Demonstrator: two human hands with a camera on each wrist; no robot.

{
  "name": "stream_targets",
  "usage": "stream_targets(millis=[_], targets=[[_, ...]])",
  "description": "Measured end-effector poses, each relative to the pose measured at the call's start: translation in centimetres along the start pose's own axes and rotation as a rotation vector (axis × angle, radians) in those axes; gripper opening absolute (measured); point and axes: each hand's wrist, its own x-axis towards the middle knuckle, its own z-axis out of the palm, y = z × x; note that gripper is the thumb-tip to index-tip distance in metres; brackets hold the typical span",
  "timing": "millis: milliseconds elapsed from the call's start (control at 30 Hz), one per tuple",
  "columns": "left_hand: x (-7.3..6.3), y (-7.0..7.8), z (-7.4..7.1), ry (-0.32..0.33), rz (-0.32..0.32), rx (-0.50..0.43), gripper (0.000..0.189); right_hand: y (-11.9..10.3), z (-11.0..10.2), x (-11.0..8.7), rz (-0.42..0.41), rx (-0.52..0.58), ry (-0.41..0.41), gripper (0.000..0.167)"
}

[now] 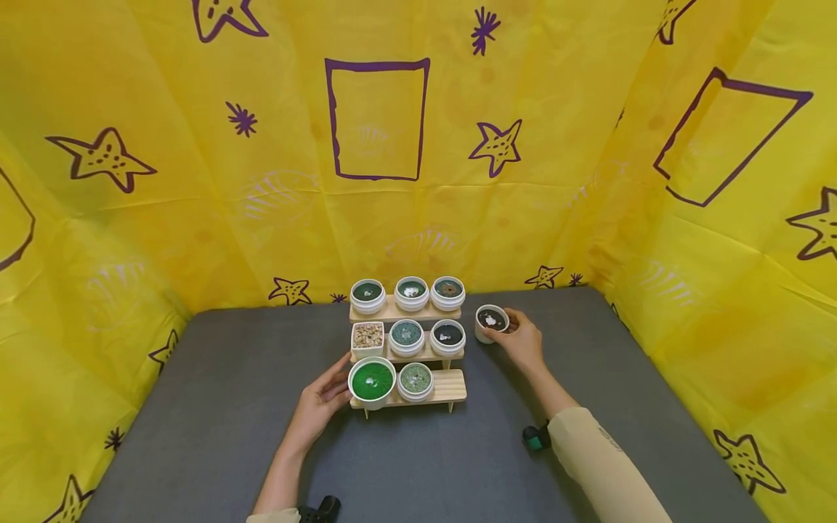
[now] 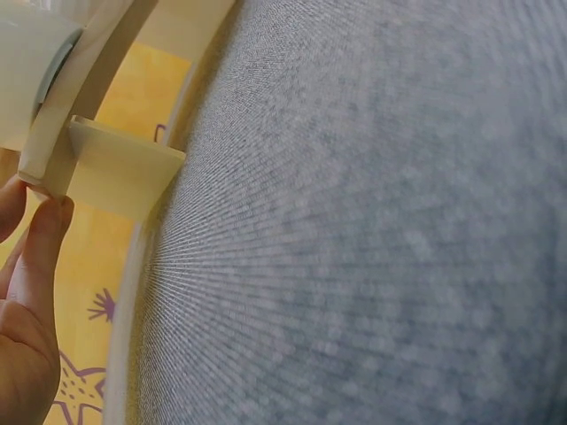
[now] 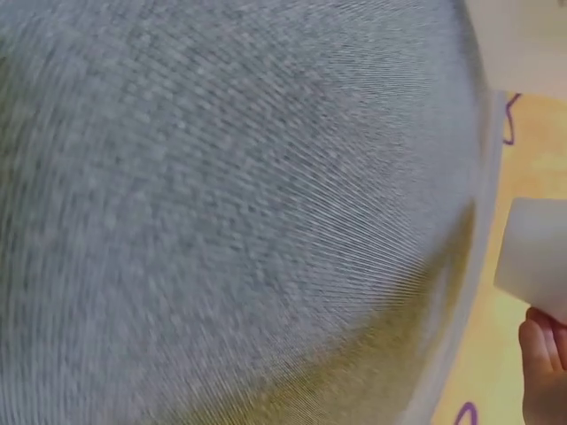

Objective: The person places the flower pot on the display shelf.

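My right hand (image 1: 523, 341) grips a small white cup (image 1: 492, 319) with a dark, shiny filling, to the right of a three-step wooden display stand (image 1: 451, 385). In the right wrist view, the cup (image 3: 536, 252) is held above the grey surface, with fingers (image 3: 539, 350) against its side. At the stand's lower left, my left hand (image 1: 320, 399) pinches the end of the bottom shelf (image 2: 53, 164) between thumb and fingers. Right above that end sits a larger white bowl (image 1: 373, 381) with a bright green filling. Beside it stands a white pot (image 1: 415, 381) with a speckled pale-green filling.
On the middle shelf are a square dish (image 1: 368, 338) of small pebbly bits, a teal-filled pot (image 1: 407, 337) and a dark-filled pot (image 1: 447, 336). Three round pots (image 1: 411, 293) line the top shelf. Yellow patterned cloth (image 1: 392, 218) surrounds the grey table (image 1: 248, 363).
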Motion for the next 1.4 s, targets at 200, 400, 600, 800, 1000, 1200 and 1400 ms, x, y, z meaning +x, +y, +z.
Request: stream_targets(millis=[200, 400, 600, 800, 1000, 1200, 1400], targets=[[0.0, 0.0, 0.0, -0.004, -0.012, 0.004, 0.066, -0.7, -1.0, -0.8, -0.010, 0.055, -0.044, 0.069], [0.0, 0.1, -0.1, -0.001, -0.019, 0.008, 0.065, -1.2, -1.6, -2.4, -0.024, 0.072, -0.091, 0.068], [0.0, 0.0, -0.1, -0.005, -0.013, 0.007, 0.066, -1.6, -1.9, -3.9, -0.040, 0.098, -0.130, 0.069], [0.0, 0.0, -0.2, -0.018, 0.003, 0.006, 0.066, -2.1, -2.2, -5.0, -0.059, 0.080, -0.157, 0.069], [0.0, 0.1, -0.2, -0.013, -0.007, 0.003, 0.067, -2.3, -2.4, -5.8, -0.078, 0.078, -0.155, 0.068], [0.2, 0.2, -0.1, -0.017, -0.020, 0.000, 0.067, -2.2, -3.0, -6.8, -0.073, 0.106, -0.165, 0.067], [0.1, 0.2, -0.2, -0.026, -0.018, -0.005, 0.067, -1.8, -3.6, -8.0, -0.082, 0.131, -0.189, 0.067]])
